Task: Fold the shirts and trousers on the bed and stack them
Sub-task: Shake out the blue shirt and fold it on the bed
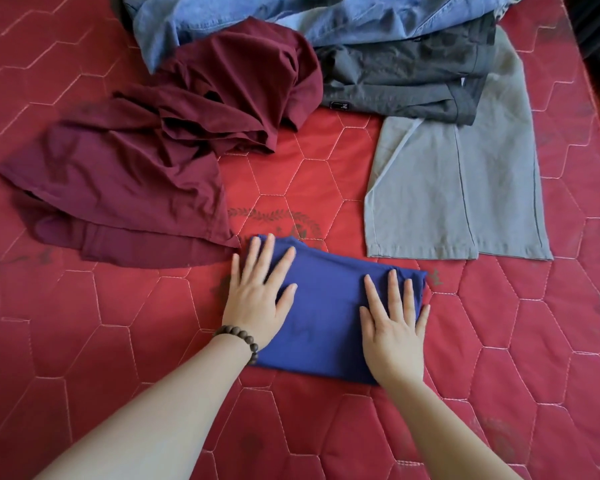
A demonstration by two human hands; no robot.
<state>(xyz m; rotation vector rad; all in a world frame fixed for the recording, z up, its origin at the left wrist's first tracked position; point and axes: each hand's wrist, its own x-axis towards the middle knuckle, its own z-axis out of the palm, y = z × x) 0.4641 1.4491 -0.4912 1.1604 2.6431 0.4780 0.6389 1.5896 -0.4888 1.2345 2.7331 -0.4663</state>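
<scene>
While both hands, left [257, 299] and right [394, 336], press flat with straight fingers, the blue shirt [326, 313] lies folded, smooth, near the bed's [84, 341] front edge.

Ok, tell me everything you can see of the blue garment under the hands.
The blue garment is a plain royal-blue piece of soft, smooth cloth, folded into a compact, roughly rectangular bundle with a few shallow creases. It lies flat on the red quilted mattress, near its front. The left hand and the right hand press flat on it with straight fingers. Its far left corner nearly meets the maroon garment.
</scene>
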